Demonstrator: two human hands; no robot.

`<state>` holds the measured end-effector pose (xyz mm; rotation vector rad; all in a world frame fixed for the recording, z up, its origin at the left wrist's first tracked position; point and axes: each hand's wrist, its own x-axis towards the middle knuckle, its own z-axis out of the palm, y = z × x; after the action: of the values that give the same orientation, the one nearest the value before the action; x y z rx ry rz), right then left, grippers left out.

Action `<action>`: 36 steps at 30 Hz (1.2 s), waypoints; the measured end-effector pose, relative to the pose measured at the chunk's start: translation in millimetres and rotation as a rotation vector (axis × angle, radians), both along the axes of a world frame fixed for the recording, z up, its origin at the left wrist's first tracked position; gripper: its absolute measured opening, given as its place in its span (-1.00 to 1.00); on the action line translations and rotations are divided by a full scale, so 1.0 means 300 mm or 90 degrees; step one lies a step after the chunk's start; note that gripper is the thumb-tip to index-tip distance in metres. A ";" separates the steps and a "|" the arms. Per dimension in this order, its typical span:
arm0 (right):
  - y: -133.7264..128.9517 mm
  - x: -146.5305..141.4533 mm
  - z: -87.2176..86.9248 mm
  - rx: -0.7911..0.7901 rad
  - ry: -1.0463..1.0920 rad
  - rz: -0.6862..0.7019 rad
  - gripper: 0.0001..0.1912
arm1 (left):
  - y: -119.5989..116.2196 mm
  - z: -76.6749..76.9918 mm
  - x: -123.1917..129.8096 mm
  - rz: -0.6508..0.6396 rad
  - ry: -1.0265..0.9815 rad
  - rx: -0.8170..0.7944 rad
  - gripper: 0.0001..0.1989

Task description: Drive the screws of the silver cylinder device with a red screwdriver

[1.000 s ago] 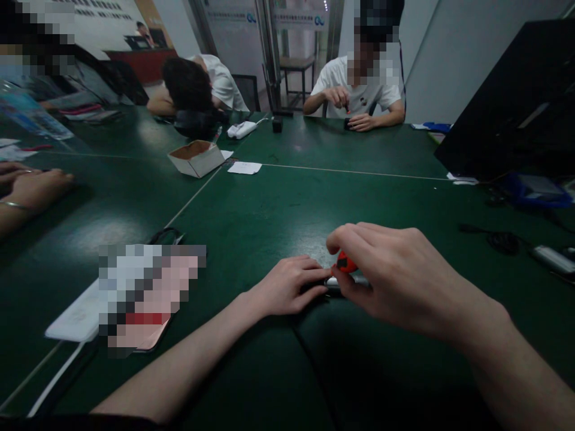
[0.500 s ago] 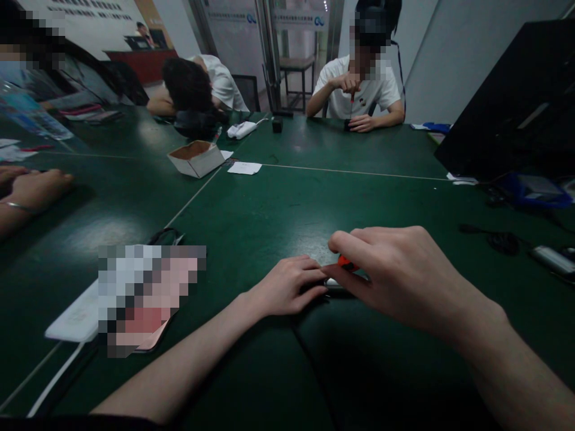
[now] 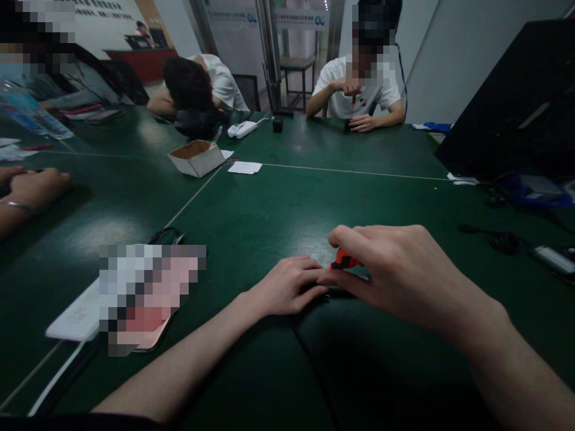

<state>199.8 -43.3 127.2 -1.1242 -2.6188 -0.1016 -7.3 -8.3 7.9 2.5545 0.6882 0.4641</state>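
A red-and-black tool handle (image 3: 345,258) shows right of the frame's centre, below the middle, its lower end hidden. The right hand (image 3: 395,272) is curled around it, thumb and forefinger nearly closed on the grip. Below it lies a small dark object (image 3: 340,293), mostly covered, on the green table (image 3: 287,206). The left hand (image 3: 294,284), at the lower centre, has fingers almost straight and thumb slightly apart at the object's left end – whether they pinch or merely press it, I cannot tell.

At the lower left, a white slab (image 3: 72,316) lies beside a pink item (image 3: 155,340), both partly blurred out. At the upper left of centre stands 1 open box (image 3: 197,160). At the upper right, 1 person (image 3: 381,96) in white holds a red-handled tool upright.
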 end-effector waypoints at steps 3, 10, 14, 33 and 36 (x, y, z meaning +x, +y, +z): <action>-0.001 0.001 -0.001 0.002 0.000 0.003 -0.84 | 0.000 -0.001 -0.001 0.009 0.000 0.007 -0.78; -0.004 -0.001 -0.001 -0.014 0.006 0.016 -0.90 | -0.001 -0.002 0.000 0.005 0.007 0.019 -0.75; -0.004 -0.003 0.004 -0.032 0.013 0.031 -0.82 | -0.001 -0.002 0.000 0.001 0.009 0.016 -0.74; 0.014 -0.005 -0.014 0.008 0.023 -0.010 -0.88 | 0.001 0.000 0.000 0.000 0.015 0.025 -0.74; 0.011 -0.004 -0.008 -0.026 0.045 0.011 -0.78 | 0.002 -0.001 0.000 0.001 0.020 0.019 -0.74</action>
<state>198.7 -39.9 124.8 -1.0976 -2.5788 -0.0039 -7.4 -7.7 7.5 2.5949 0.6987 0.4390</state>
